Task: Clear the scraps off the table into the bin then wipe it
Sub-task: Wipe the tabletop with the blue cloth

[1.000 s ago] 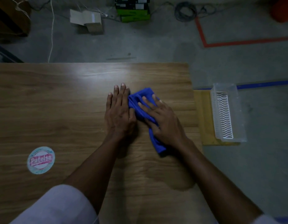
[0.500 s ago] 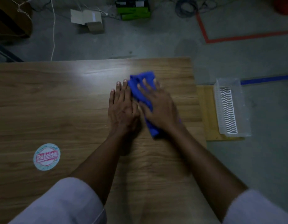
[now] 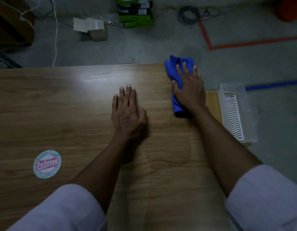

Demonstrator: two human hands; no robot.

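Pressing: right hand (image 3: 189,90) on cloth (image 3: 171,68) | blue, bunched | overhanging table (image 3: 61,105) corner

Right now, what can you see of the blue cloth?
The cloth is deep blue, soft-looking fabric, bunched into a long crumpled pad. It lies at the far right corner of the table, its far end reaching past the far edge. The right hand presses flat on it, fingers spread; its near end shows beside the wrist.
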